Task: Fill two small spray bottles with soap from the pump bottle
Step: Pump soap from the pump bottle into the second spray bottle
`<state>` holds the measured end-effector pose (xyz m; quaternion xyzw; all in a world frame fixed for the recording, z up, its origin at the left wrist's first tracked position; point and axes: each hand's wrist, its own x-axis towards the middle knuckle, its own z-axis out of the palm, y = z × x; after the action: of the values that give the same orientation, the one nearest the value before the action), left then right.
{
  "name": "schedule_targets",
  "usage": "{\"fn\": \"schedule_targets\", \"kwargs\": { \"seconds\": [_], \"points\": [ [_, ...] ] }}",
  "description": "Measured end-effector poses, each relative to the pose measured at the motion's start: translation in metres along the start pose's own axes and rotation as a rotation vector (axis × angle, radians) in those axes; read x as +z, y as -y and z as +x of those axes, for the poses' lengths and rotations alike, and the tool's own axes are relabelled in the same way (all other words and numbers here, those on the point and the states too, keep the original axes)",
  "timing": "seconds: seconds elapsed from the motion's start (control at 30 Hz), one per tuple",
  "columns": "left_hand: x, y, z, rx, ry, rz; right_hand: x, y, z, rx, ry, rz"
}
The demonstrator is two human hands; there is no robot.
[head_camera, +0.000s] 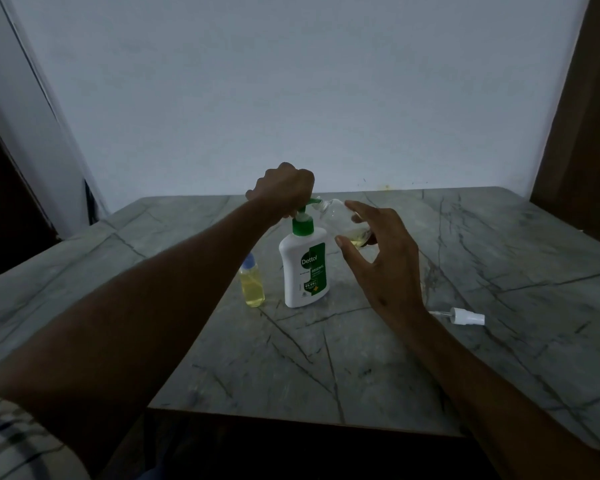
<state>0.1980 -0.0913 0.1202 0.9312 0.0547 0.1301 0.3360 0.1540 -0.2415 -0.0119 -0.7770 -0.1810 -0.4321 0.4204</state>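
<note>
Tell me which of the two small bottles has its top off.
The tilted clear bottle held by the right hand at the pump's spout: its neck is bare and it holds little soap. The other small bottle, left of the pump bottle, stands capped.

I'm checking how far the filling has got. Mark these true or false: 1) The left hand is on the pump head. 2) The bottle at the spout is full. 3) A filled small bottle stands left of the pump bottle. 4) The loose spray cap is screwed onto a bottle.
1) True: the left hand presses the pump bottle.
2) False: the tilted bottle in the right hand holds only a little.
3) True: the filled bottle.
4) False: the spray cap lies on the table.
</note>
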Motion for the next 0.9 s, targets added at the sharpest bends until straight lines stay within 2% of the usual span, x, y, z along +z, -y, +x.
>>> {"fn": "schedule_targets", "kwargs": {
  "seconds": [0.23,0.47,0.9],
  "points": [
    [0.0055,-0.004,-0.0058,-0.023,-0.018,0.032,0.0002,-0.0014,-0.0008,0.01,-0.01,-0.023],
    [0.0052,-0.0023,-0.0088,-0.015,-0.008,0.05,-0.0013,-0.0058,-0.0002,-0.008,-0.03,-0.156],
    [0.0068,-0.0036,-0.0093,-0.001,-0.021,0.093,0.0031,-0.0087,-0.0039,0.023,-0.072,-0.052]
  ]
}}
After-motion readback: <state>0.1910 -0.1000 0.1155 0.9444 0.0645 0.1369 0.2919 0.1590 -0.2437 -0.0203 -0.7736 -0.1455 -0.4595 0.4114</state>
